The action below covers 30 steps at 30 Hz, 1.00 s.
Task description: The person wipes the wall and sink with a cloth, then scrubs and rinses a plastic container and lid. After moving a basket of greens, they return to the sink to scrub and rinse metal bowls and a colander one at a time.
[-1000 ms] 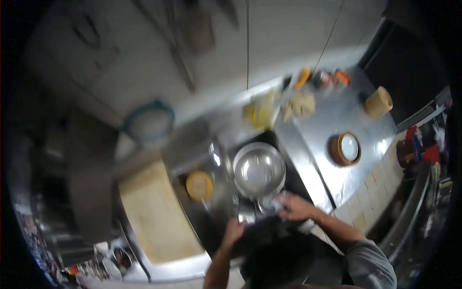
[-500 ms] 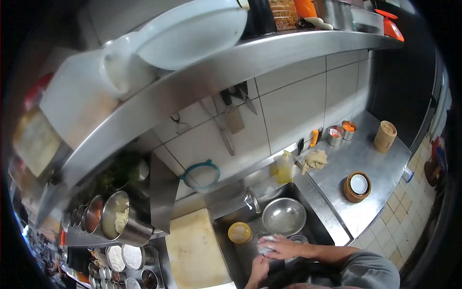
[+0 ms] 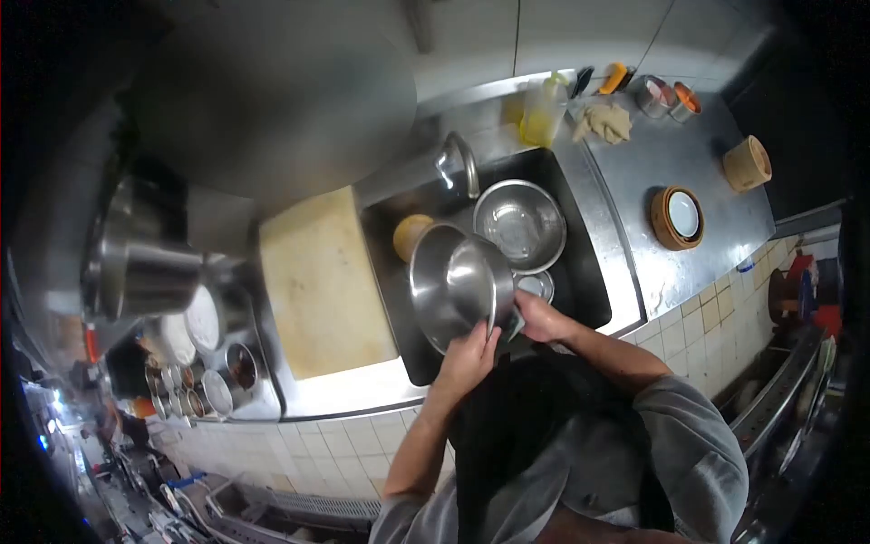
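Note:
A large stainless steel bowl (image 3: 439, 287) is tilted over the sink, its inside facing up and left. My left hand (image 3: 468, 364) grips its near rim, thumb along the edge. On the bowl's right outer side, my right hand (image 3: 542, 317) is closed on a small greenish-grey pad (image 3: 515, 324), which looks like a scouring sponge; most of it is hidden. A second steel bowl (image 3: 520, 225) rests in the sink (image 3: 584, 272), with a smaller round container (image 3: 535, 286) just below it. Behind the held bowl, a yellow bowl (image 3: 412, 235) is partly covered.
A faucet (image 3: 464, 165) reaches over the sink. To the left lies a cutting board (image 3: 322, 281). A soap bottle (image 3: 544, 111) and a crumpled cloth (image 3: 605, 124) are at the back. Bamboo steamers (image 3: 675, 218) stand on the right counter (image 3: 666, 272).
The view has tilted down. My hands, earlier together over the sink around a whitish item, are now apart, with the large steel bowl raised between them.

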Available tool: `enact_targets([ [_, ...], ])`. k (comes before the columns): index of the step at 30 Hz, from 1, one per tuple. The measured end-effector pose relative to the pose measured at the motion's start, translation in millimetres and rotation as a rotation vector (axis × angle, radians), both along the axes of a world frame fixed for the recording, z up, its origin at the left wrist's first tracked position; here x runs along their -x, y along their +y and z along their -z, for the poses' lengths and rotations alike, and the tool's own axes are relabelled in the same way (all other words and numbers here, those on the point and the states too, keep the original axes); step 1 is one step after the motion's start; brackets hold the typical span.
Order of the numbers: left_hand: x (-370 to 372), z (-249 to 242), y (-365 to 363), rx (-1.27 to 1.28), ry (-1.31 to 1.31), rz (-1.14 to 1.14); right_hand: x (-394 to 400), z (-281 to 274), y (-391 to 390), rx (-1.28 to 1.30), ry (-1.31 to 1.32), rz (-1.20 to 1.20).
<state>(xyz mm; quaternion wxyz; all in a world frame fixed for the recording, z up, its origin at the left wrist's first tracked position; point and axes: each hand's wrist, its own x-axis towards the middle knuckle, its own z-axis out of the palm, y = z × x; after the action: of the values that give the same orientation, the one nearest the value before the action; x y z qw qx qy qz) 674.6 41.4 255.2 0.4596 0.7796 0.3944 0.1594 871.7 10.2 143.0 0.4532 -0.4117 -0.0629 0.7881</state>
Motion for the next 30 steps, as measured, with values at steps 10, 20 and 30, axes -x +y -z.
enact_targets([
  [10, -31.4, 17.7, -1.3, -0.447, 0.494, 0.475, -46.6, -22.0, 2.0, -0.186, -0.562, -0.048],
  [20, 18.1, 19.8, 22.6, 0.907, -0.703, -0.79, -70.1, -27.2, -18.5, -0.169, -0.668, 0.007],
  [30, 27.1, 67.8, 22.9, 1.138, -0.746, -0.784, -146.3, -115.2, -1.9, -0.015, -0.836, 0.285],
])
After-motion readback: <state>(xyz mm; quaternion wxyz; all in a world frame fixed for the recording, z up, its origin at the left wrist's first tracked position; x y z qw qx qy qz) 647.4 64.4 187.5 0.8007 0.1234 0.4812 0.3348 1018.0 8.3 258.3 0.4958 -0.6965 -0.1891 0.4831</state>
